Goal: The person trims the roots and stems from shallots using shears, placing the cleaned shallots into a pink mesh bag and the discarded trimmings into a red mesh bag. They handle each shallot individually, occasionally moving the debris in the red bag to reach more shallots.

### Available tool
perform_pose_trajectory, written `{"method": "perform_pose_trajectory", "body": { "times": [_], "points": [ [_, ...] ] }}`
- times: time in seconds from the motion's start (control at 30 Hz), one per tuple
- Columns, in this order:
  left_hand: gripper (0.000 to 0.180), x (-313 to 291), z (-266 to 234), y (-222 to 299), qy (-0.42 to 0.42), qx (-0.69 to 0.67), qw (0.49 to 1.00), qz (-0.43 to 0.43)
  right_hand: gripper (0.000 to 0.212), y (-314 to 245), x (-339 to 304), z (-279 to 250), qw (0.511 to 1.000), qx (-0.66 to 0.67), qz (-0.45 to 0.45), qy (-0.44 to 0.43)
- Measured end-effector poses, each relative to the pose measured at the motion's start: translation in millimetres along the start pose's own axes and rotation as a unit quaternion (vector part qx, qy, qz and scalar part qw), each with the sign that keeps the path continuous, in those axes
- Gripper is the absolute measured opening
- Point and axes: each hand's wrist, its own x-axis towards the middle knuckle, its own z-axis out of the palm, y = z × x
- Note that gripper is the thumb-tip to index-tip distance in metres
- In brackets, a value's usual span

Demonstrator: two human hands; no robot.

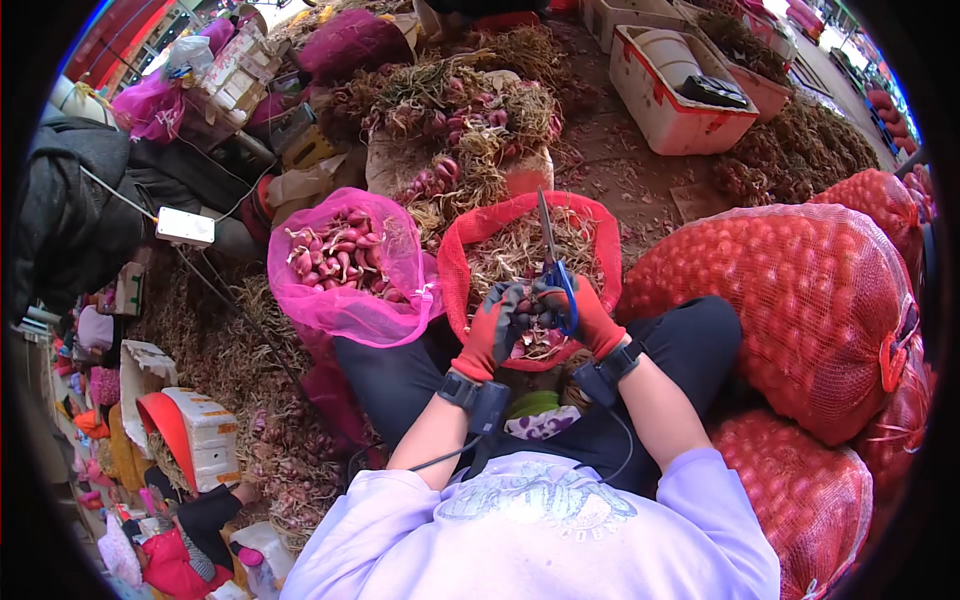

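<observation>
My gloved right hand [592, 318] grips blue-handled scissors [557, 275], their blades pointing away from me. Close beside it, my gloved left hand [488, 332] is closed around shallots [528, 312], partly hidden by the fingers. Both hands are over a red mesh bag [612, 240], its mouth spread wide. Dry stalk trimmings [500, 245] fill that bag. Just left of it stands an open pink mesh bag [300, 318] holding trimmed shallots [350, 255].
Bunches of shallots with dry stalks [470, 110] are heaped ahead. Full red mesh sacks [770, 290] crowd my right side. White foam boxes [680, 115] stand at the far right. A person in dark clothing [70, 200] is at the left, near a white device [186, 227] on a cable.
</observation>
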Motion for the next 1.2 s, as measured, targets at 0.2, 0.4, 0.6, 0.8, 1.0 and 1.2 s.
{"method": "perform_pose_trajectory", "body": {
  "times": [0.2, 0.4, 0.6, 0.8, 1.0, 1.2],
  "points": [
    [0.015, 10.3, -7.0, 12.2, 0.106, -0.288, 0.952, 0.004, 0.061, 15.9, -8.9, -10.8, 0.791, -0.569, -0.163, 0.156],
    [0.015, 24.8, -34.8, 13.8, 0.095, -0.341, 0.933, 0.058, 0.071, 9.7, -21.9, 3.8, 0.735, -0.65, -0.157, 0.11],
    [0.021, 22.5, -41.6, -7.0, 0.032, -0.173, 0.979, 0.103, 0.065, 4.7, -24.6, 9.8, 0.678, -0.709, -0.175, 0.088],
    [0.018, 10.2, -8.4, 17.7, 0.054, -0.11, 0.988, 0.09, 0.047, 10.7, -16.7, 1.8, 0.715, -0.677, -0.141, 0.099],
    [0.018, 24.5, -22.4, 15.2, 0.012, -0.217, 0.969, 0.115, 0.044, 15.3, -5.7, -16.3, 0.793, -0.59, -0.097, 0.113],
    [0.022, 21.4, -26.6, 23.4, 0.028, -0.19, 0.974, 0.124, 0.045, -2.2, -20.4, -3.5, 0.727, -0.653, -0.179, 0.115]
  ]
}}
